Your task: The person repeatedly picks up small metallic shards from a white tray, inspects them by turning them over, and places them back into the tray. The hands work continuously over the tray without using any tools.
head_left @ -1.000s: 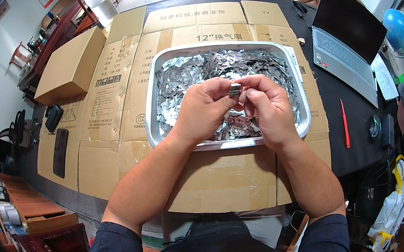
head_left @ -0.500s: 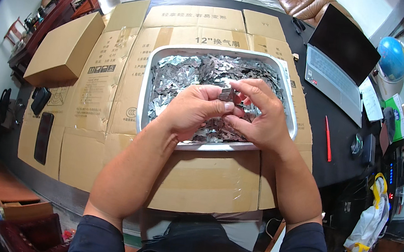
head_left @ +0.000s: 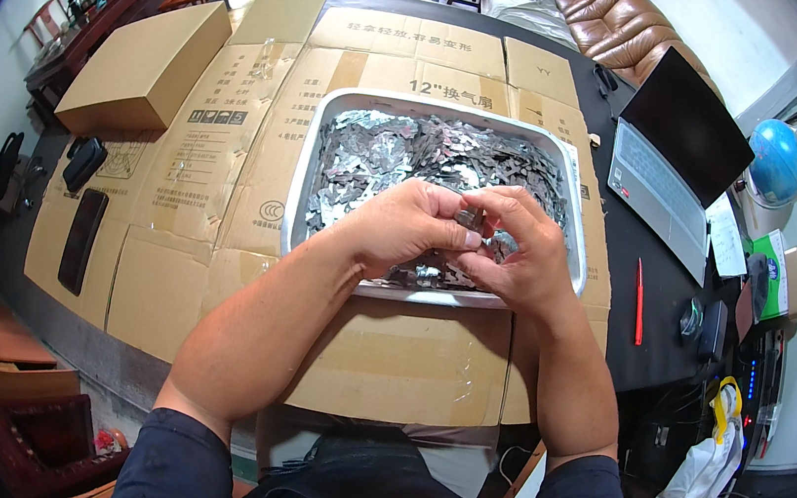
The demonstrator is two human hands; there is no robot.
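Pinching half-hidden metal piece [head_left: 469, 220]

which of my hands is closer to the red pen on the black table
Right. The right hand is over the white tray, on the side toward the red pen; the left hand is beside it, farther from the pen.

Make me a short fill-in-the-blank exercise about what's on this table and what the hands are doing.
1. Both hands pinch one small metal piece above a white tray full of ____ metal pieces.
2. The tray rests on flattened ____ sheets.
3. On the black table to the person's right, an open ____ stands beside the tray.
4. Between the tray and the table's right edge lies a ____ pen.

Missing words: silvery; cardboard; laptop; red
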